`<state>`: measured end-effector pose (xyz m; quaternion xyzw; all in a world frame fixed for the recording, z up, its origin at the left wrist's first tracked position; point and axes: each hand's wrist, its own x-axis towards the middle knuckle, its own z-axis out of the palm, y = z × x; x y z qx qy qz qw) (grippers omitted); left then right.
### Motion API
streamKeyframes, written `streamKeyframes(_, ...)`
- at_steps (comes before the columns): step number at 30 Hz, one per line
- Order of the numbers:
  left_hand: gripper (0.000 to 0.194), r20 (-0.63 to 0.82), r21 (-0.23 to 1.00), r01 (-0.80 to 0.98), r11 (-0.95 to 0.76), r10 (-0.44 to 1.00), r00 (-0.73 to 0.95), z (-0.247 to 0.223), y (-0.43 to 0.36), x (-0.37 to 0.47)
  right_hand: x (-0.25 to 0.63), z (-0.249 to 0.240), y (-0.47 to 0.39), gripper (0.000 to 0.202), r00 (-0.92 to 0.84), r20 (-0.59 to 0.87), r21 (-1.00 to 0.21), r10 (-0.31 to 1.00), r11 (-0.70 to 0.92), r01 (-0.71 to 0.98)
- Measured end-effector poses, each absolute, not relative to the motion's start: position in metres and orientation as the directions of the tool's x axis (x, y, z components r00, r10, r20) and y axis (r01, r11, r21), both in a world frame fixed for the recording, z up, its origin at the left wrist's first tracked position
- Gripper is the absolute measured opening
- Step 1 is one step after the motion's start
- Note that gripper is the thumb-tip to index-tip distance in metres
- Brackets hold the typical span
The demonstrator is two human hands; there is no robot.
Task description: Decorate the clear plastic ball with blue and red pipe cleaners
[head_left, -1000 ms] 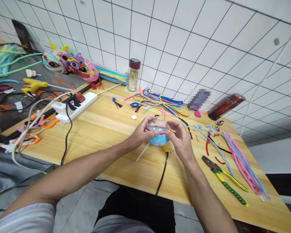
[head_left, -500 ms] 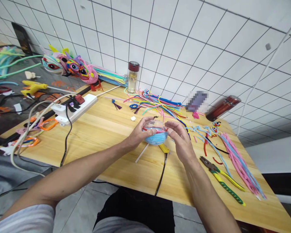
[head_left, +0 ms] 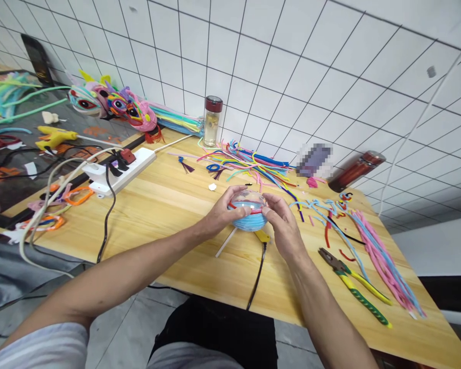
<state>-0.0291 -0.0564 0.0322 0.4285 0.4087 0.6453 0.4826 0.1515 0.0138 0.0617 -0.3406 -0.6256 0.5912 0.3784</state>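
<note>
A clear round ball is wrapped in light blue strands on its lower part, with a red strand around its middle. My left hand grips its left side, the thumb lying over the front. On the right side my right hand holds it too, thumb and fingers pressed to the ball near the red strand. Under and behind the ball, a yellow glue gun lies mostly hidden, its black cord running to the table's front edge. A pale stick pokes out to the lower left.
Coloured pipe cleaners lie behind my hands. Pliers and a pink and blue bundle are at the right. A power strip, another glue gun and colourful masks are at the left. Two bottles stand farther back.
My right hand has closed in on the ball, its thumb now against the red strand. The ball has tilted slightly, showing more of the red strand. The view has shifted a little.
</note>
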Motion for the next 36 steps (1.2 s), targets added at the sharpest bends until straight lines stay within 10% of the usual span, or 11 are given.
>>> streamKeyframes(23, 0.093, 0.204, 0.958, -0.157, -0.24, 0.955, -0.215, 0.023, -0.06, -0.025, 0.144, 0.049, 0.006, 0.064, -0.399, -0.111, -0.967, 0.91, -0.192, -0.168)
streamKeyframes(28, 0.113, 0.139, 0.982, -0.082, -0.169, 0.948, -0.287, 0.034, -0.064, -0.015, 0.143, 0.044, 0.006, 0.064, -0.367, -0.077, -0.977, 0.927, -0.144, -0.16)
streamKeyframes(36, 0.091, 0.113, 0.972, -0.164, -0.169, 0.945, -0.307, 0.035, -0.063, -0.014, 0.139, 0.041, -0.002, 0.066, -0.356, 0.048, -0.991, 0.933, 0.0, -0.133)
